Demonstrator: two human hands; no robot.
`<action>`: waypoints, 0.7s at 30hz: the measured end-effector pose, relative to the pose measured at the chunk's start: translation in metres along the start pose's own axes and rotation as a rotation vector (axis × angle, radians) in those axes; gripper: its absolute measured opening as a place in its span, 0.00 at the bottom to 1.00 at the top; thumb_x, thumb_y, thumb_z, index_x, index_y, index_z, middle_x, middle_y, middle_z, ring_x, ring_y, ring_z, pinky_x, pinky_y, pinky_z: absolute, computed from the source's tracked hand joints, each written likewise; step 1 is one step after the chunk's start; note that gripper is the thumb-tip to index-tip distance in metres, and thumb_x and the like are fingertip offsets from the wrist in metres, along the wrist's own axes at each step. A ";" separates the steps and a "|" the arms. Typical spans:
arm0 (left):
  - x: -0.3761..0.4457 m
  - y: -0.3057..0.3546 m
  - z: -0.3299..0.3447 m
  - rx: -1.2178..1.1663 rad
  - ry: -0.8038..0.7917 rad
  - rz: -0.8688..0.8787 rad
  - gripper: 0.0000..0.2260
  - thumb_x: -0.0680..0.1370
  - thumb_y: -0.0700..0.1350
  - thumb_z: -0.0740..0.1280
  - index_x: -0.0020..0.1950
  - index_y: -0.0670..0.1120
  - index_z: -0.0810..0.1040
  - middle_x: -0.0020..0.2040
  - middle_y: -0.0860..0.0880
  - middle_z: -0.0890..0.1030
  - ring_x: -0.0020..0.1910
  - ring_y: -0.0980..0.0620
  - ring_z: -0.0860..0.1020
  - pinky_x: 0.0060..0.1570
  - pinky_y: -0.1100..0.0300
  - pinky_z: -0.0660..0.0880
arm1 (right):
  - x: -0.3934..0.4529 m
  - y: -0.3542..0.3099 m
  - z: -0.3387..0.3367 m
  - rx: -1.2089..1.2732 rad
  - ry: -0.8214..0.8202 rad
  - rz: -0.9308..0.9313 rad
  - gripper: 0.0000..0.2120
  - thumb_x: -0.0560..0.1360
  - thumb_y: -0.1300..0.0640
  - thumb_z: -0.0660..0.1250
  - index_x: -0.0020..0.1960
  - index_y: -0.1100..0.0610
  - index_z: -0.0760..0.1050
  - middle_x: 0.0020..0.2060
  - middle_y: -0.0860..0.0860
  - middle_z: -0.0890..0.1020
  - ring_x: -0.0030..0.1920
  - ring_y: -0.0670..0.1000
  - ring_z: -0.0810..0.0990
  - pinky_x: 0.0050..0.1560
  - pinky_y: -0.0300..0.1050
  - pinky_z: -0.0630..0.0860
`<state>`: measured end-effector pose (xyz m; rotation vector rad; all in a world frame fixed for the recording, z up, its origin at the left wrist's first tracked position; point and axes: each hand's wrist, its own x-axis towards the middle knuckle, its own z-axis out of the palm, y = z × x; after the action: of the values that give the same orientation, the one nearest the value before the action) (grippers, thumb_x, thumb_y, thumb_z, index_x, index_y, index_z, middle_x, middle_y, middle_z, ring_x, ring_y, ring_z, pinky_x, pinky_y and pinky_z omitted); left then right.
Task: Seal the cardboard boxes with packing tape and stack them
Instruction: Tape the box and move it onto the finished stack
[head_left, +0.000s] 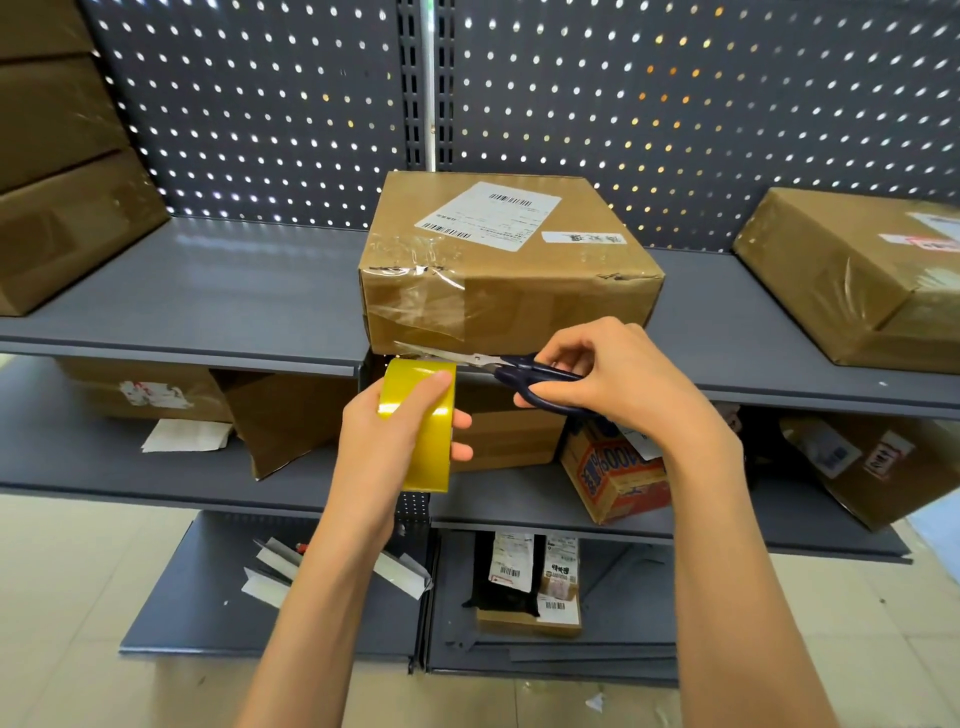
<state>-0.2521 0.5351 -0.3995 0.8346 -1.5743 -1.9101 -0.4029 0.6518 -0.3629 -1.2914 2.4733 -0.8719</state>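
Observation:
A cardboard box (498, 260) with a white shipping label stands at the front edge of the grey shelf (234, 306), clear tape wrinkled over its left front corner. Just below its front face, my left hand (384, 441) grips a yellow roll of packing tape (421, 421). My right hand (613, 379) holds dark-handled scissors (498, 364), whose blades point left between the roll's top and the box's bottom edge. A short strip of clear tape seems to run from the roll to the box there.
Stacked boxes (62, 171) fill the shelf's left end and another taped box (857, 275) sits at its right. The lower shelf holds several boxes, an orange printed carton (618, 478) and paper scraps. A pegboard wall stands behind. Small parcels lie on the bottom shelf.

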 end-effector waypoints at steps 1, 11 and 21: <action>-0.001 0.000 0.000 0.000 0.000 0.004 0.06 0.77 0.47 0.66 0.49 0.45 0.78 0.31 0.48 0.82 0.26 0.51 0.79 0.31 0.57 0.78 | -0.001 0.000 0.001 0.001 0.005 -0.003 0.14 0.65 0.46 0.77 0.46 0.53 0.83 0.34 0.46 0.81 0.32 0.42 0.74 0.29 0.28 0.68; -0.020 0.016 -0.004 -0.061 0.010 0.178 0.08 0.73 0.47 0.67 0.47 0.43 0.77 0.29 0.47 0.81 0.23 0.52 0.77 0.27 0.61 0.77 | -0.020 -0.015 -0.007 0.108 0.145 -0.101 0.08 0.66 0.49 0.76 0.44 0.48 0.82 0.34 0.42 0.81 0.35 0.37 0.77 0.35 0.28 0.70; -0.028 0.018 0.016 -0.079 -0.082 0.201 0.10 0.69 0.48 0.67 0.44 0.42 0.76 0.28 0.46 0.80 0.22 0.50 0.76 0.25 0.60 0.75 | -0.026 -0.008 -0.027 0.252 0.657 -0.052 0.09 0.71 0.51 0.74 0.50 0.52 0.81 0.40 0.46 0.83 0.39 0.40 0.77 0.39 0.29 0.71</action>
<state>-0.2450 0.5629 -0.3755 0.5494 -1.5558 -1.8684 -0.3943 0.6804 -0.3382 -1.1082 2.6488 -1.7940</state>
